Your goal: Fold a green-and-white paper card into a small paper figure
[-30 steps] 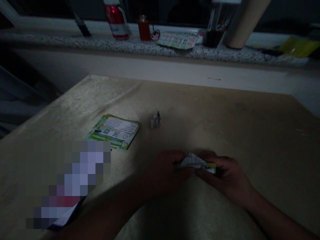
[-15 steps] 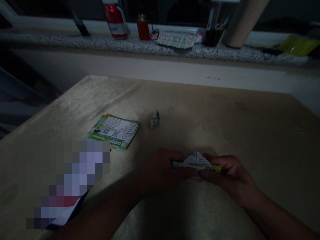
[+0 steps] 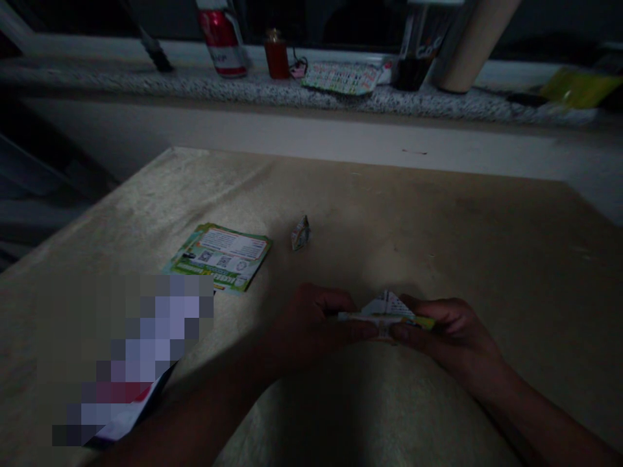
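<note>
A folded piece of printed paper (image 3: 388, 306) is held above the table by both hands, its pointed peak sticking up between them. My left hand (image 3: 324, 324) pinches its left end, thumb lying along the near side. On the right end, my right hand (image 3: 445, 331) grips with the thumb in front and the fingers behind. Both thumb tips sit close together at the middle of the paper. Beyond the hands stands a small folded paper shape (image 3: 300, 233). To its left lie green and white printed leaflets (image 3: 228, 250), apparently stacked.
A pixelated flat object (image 3: 156, 344) lies on the table (image 3: 413, 214) near my left forearm. Along the speckled windowsill (image 3: 185, 84) are a red can (image 3: 222, 42), a small amber bottle (image 3: 277, 57), a blister pack (image 3: 343, 78), a dark cup (image 3: 418, 55) and a beige cylinder (image 3: 474, 45).
My left thumb has drawn back slightly to the left, opening a small gap between the thumbs. The folded paper has shifted a little; the things on the table stay put.
</note>
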Demonstrator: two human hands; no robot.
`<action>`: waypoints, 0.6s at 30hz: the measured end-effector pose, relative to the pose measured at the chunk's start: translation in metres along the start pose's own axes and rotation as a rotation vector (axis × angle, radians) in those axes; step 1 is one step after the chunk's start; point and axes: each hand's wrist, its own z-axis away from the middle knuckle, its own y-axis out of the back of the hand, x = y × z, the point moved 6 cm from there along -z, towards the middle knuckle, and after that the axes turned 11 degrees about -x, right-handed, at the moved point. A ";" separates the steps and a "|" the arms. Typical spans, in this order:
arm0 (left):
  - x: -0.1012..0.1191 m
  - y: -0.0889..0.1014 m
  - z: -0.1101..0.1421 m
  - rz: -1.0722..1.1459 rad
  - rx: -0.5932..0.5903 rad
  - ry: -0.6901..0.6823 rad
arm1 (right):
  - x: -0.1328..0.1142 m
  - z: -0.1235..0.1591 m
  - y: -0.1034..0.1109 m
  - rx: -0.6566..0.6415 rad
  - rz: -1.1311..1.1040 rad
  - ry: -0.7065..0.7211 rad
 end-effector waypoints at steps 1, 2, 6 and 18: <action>0.000 0.000 0.000 0.023 -0.017 0.002 | -0.001 0.000 0.001 0.005 0.002 0.012; -0.001 -0.001 -0.001 0.053 -0.033 0.018 | -0.001 0.000 0.001 0.005 -0.003 0.021; -0.004 0.006 -0.001 0.120 0.008 0.060 | -0.003 0.000 0.001 -0.022 -0.068 0.031; -0.012 0.008 -0.006 0.228 -0.053 0.056 | -0.009 0.002 -0.001 -0.098 -0.074 0.135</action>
